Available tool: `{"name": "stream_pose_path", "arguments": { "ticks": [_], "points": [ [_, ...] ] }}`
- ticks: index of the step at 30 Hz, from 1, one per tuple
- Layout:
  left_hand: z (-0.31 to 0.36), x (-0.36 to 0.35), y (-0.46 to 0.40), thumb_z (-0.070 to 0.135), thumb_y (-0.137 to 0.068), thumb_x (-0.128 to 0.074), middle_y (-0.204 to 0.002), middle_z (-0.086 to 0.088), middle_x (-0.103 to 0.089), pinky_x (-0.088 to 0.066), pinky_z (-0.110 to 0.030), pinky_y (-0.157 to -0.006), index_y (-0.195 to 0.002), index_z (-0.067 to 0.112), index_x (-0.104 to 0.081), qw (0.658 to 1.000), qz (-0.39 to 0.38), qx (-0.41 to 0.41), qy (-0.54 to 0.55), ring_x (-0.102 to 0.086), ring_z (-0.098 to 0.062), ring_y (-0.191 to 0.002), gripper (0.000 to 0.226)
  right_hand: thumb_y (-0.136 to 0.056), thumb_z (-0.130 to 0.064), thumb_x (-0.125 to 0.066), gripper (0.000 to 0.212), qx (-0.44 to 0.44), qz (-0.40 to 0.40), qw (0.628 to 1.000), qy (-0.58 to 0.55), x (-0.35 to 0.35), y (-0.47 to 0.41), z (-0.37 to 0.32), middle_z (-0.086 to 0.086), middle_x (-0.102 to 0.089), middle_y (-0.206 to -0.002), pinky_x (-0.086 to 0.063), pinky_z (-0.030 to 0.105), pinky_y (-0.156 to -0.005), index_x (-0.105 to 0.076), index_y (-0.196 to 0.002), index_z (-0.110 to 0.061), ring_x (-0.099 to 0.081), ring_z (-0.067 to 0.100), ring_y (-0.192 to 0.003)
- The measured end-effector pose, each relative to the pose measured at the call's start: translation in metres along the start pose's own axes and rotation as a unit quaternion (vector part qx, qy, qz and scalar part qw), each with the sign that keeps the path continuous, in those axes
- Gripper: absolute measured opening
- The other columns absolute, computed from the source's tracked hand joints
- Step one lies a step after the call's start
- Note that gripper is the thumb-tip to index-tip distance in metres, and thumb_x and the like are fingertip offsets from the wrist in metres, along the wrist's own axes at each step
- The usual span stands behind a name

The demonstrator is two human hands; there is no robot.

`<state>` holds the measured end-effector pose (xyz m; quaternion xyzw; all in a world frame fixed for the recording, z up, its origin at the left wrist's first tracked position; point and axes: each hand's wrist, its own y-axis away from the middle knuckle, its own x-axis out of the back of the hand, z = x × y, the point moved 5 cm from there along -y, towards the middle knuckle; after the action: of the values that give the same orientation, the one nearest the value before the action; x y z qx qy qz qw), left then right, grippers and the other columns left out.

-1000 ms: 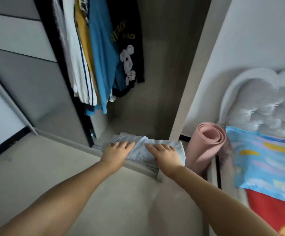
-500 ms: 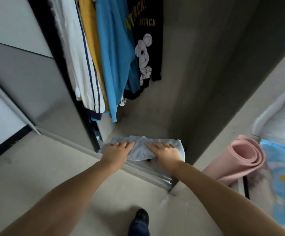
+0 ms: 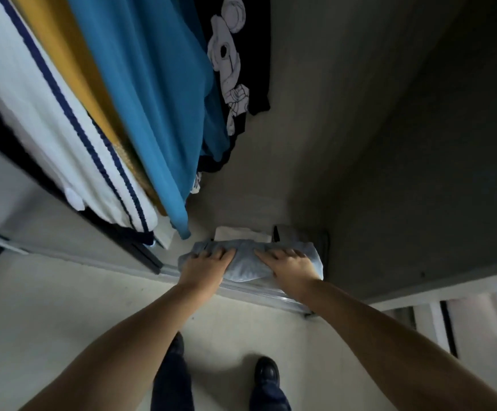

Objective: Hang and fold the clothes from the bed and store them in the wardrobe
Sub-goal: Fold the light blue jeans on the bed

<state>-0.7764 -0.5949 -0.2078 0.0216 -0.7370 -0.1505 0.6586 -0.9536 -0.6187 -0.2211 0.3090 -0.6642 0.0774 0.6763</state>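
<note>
Both hands hold a folded pale blue garment [image 3: 245,264] low at the front edge of the wardrobe floor [image 3: 235,215], just above the sliding-door track [image 3: 259,290]. The left hand [image 3: 205,268] and the right hand [image 3: 290,268] lie on top with fingers spread over the cloth, thumbs hidden. Behind it lies a white folded piece [image 3: 235,232]. Shirts hang above: white striped [image 3: 63,137], blue [image 3: 152,93], black printed [image 3: 235,63].
</note>
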Motion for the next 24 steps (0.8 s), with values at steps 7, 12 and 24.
{"name": "stream_pose_path", "arguments": {
  "ticks": [7, 12, 24],
  "points": [
    [-0.032, -0.028, -0.047, 0.02, -0.019, -0.092, -0.068, 0.002, -0.07, -0.045, -0.028, -0.038, -0.088, 0.027, -0.077, 0.991, 0.06, -0.112, -0.027, -0.066, -0.024, -0.055, 0.07, -0.091, -0.007, -0.043, 0.076, -0.096, -0.005, 0.994, -0.054, -0.034, -0.036, -0.019, 0.0, -0.031, -0.153, -0.029, 0.034, -0.108, -0.011, -0.153, -0.036, -0.034, 0.024, -0.136],
    [-0.048, -0.078, -0.091, 0.014, -0.027, -0.092, -0.07, 0.0, -0.07, -0.048, -0.026, -0.039, -0.091, 0.022, -0.078, 0.981, 0.07, -0.183, -0.014, -0.066, -0.025, -0.054, 0.066, -0.089, -0.008, -0.041, 0.074, -0.144, 0.006, 0.988, -0.06, -0.076, -0.075, -0.024, 0.004, -0.036, -0.149, -0.027, 0.037, -0.109, -0.013, -0.153, -0.034, -0.04, 0.028, -0.13],
    [-0.037, -0.269, -0.249, 0.016, -0.037, -0.087, -0.071, 0.002, -0.069, -0.048, -0.023, -0.047, -0.098, 0.021, -0.077, 0.965, 0.184, -0.176, -0.071, -0.065, -0.022, -0.059, 0.062, -0.093, -0.012, -0.048, 0.07, -0.164, 0.043, 0.985, -0.016, -0.267, -0.238, 0.062, 0.005, -0.034, -0.15, -0.027, 0.042, -0.109, -0.018, -0.152, -0.031, -0.032, 0.033, -0.134]
  ]
}}
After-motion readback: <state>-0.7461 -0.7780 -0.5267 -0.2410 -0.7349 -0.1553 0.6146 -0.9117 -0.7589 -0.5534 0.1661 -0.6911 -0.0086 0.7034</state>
